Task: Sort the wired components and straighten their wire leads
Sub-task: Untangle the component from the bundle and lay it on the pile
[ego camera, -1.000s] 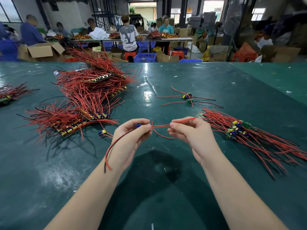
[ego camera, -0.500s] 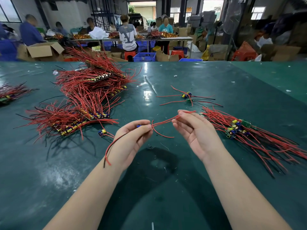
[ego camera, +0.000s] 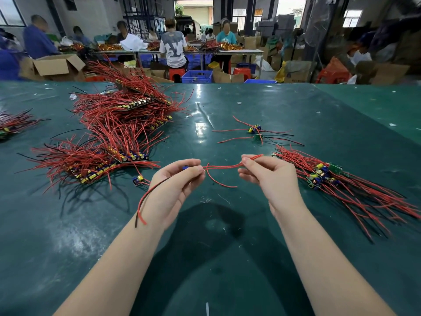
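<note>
a: risk here?
b: the left hand (ego camera: 173, 188) pinches the small blue part (ego camera: 185, 167) above the near table (ego camera: 205, 258). pull too hard and the red lead (ego camera: 224, 167) may tear at its joint, or slip loose and stay kinked.
a: hand poses?
b: both forearms reach forward, hands level, close together. the right hand (ego camera: 273, 179) has its fingers (ego camera: 247, 161) curled, nipping the lead's far end.
a: beyond?
b: sorted pile (ego camera: 341, 185) right, tangled heap (ego camera: 118, 133) far left.

Big wire pile (ego camera: 118, 124) lying far left on desk (ego camera: 227, 247), smaller bundle (ego camera: 337, 185) lying right, two loose components (ego camera: 256, 132) sitting far centre, hands between piles holding one component near centre.
</note>
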`<state>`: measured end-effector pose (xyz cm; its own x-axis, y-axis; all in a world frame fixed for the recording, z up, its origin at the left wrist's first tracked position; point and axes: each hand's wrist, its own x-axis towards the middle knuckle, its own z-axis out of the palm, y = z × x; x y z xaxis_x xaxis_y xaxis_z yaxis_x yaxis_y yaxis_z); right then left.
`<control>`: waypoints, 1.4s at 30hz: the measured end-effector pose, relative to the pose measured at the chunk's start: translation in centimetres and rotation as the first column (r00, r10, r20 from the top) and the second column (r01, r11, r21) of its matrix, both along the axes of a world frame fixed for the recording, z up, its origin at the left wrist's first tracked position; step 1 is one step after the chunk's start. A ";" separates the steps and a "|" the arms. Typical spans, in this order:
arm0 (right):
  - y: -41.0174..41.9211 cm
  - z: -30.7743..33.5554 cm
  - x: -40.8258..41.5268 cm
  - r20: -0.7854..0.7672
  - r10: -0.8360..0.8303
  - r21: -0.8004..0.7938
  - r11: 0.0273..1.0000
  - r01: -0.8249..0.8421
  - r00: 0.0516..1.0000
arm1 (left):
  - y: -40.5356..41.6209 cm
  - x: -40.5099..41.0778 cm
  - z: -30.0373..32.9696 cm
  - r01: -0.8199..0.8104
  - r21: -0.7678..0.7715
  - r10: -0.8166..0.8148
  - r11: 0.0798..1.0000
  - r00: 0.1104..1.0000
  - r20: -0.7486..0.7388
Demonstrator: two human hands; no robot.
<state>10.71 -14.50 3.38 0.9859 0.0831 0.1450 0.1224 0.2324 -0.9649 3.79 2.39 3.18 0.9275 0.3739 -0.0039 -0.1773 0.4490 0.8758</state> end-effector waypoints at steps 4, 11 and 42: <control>0.1 -0.1 -0.1 0.124 0.013 -0.169 0.986 0.008 0.992 | 0.3 0.1 0.1 -0.031 -0.005 0.031 0.999 0.999 0.009; 0.0 0.6 -0.1 -0.105 0.158 0.230 0.964 -0.131 0.982 | 0.5 0.3 -0.1 -0.034 0.001 0.034 0.999 0.999 -0.022; -0.8 -1.6 1.1 0.248 0.129 -0.746 0.657 0.105 0.960 | -0.1 0.0 -0.1 0.025 0.124 -0.018 0.992 0.998 -0.056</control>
<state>11.78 -15.34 1.79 0.9176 0.2895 0.2723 0.3922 -0.5480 -0.7388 3.76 2.30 3.12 0.9348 0.3549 -0.0098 -0.1188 0.3386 0.9334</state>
